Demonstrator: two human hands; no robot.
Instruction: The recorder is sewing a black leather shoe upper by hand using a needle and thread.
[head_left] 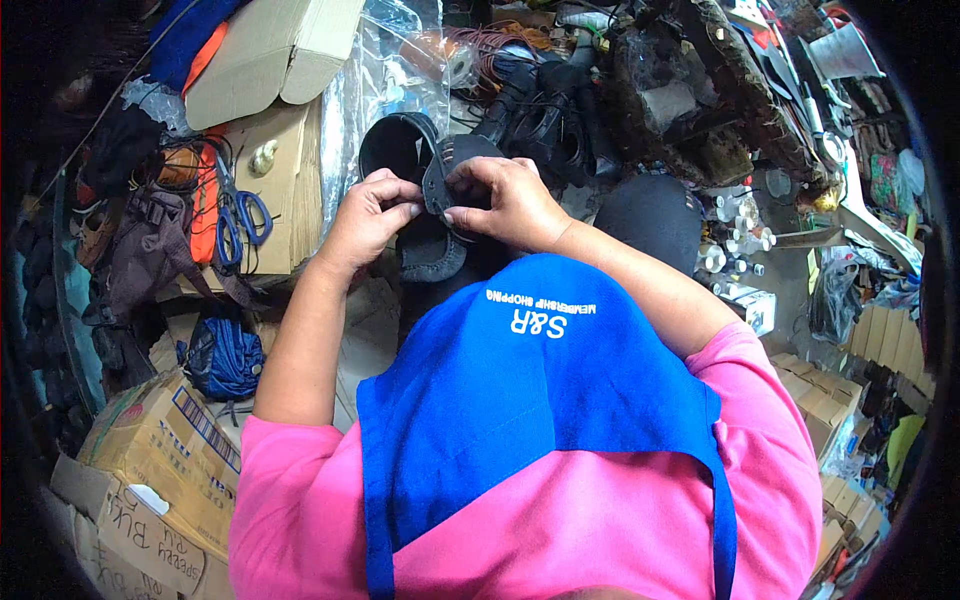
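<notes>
Ahead of my blue apron, both of my hands work at a black shoe (432, 257) with a curved, open upper and stitching along one edge. A narrow black strap-like piece with small holes (435, 188) stands up between the hands. My left hand (368, 222) is closed, its thumb and fingertips pinching the shoe's edge on the left of that piece. From the other side my right hand (508, 203) pinches the same part, its fingers curled. Whatever thin thing may lie between the fingertips is too small to make out.
Blue-handled scissors (241, 216) and an orange strip (204, 205) lie on cardboard (285, 180) at the left. Several small bottles (738, 235) stand at the right, near a rounded black seat-like shape (652, 222). A cardboard box (185, 465) sits at lower left.
</notes>
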